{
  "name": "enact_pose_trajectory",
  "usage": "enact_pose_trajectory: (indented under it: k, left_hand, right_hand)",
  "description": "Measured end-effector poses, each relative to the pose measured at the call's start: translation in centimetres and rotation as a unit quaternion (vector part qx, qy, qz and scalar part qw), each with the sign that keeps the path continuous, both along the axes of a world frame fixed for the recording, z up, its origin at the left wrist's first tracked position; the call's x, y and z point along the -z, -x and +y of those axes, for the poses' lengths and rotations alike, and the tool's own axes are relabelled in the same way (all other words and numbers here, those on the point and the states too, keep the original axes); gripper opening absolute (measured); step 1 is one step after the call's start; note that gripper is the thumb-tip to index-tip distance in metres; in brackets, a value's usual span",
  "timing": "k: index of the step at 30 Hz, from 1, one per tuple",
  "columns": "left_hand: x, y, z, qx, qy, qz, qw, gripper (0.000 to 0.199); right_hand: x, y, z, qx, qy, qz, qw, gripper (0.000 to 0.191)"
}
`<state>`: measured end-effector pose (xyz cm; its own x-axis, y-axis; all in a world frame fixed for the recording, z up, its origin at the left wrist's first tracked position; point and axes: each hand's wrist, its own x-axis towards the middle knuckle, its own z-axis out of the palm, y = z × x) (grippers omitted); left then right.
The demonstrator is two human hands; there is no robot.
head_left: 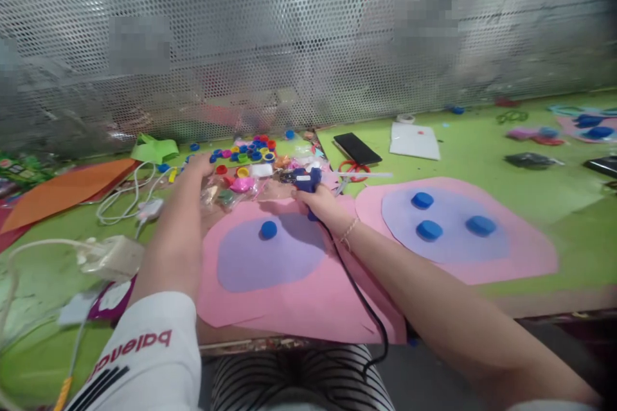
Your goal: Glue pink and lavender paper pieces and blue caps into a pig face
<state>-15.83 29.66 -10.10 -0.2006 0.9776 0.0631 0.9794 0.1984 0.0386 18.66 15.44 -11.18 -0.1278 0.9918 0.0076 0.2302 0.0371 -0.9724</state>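
My right hand (318,198) is closed around a blue glue gun (308,178) above the back edge of a pink paper sheet. A clear glue stick juts from the gun, and its black cord (354,282) hangs to the table's front edge. Far out to the left, my left hand (198,166) reaches in at the pile of colored bottle caps (248,153); its fingers are blurred and partly hidden. Before me lies the pink paper (289,311) with a purple paper shape (250,263) on it, bearing one blue cap (268,230).
At right, another pink sheet (535,257) with a purple shape holds three blue caps (429,230). Behind are red-handled scissors (354,170), a black phone (357,148) and white paper (414,141). A white power adapter (113,257) and cables (108,205) lie left, near orange paper (67,192).
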Motion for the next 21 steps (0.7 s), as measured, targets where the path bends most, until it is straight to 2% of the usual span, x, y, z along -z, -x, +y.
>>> enact_pose_trajectory:
  k: [4,9,16,18,21]
  left_hand:
    - [0.1,-0.6,0.3,-0.043,0.001,0.038,0.998,0.039]
    - [-0.6,-1.4,-0.9,-0.074,-0.026,0.085,0.993,0.028]
    - [-2.2,-1.8,-3.0,-0.066,-0.058,0.084,0.993,0.056]
    - [-2.7,-1.9,-3.7,-0.048,-0.045,0.086,0.994,0.051]
    - [-3.3,-2.5,-5.1,-0.024,-0.018,0.077,0.997,0.033]
  right_hand:
    - [0.3,0.0,0.2,-0.018,-0.001,0.01,1.0,0.024]
    - [0.1,-0.1,0.1,-0.005,0.004,0.014,1.0,0.021]
    - [0.3,-0.2,0.6,0.01,0.0,-0.001,1.0,0.022]
    - [0.4,-0.2,0.7,0.008,0.009,-0.003,1.0,0.021]
    - [0.3,-0.2,0.7,0.0,0.021,0.005,1.0,0.018]
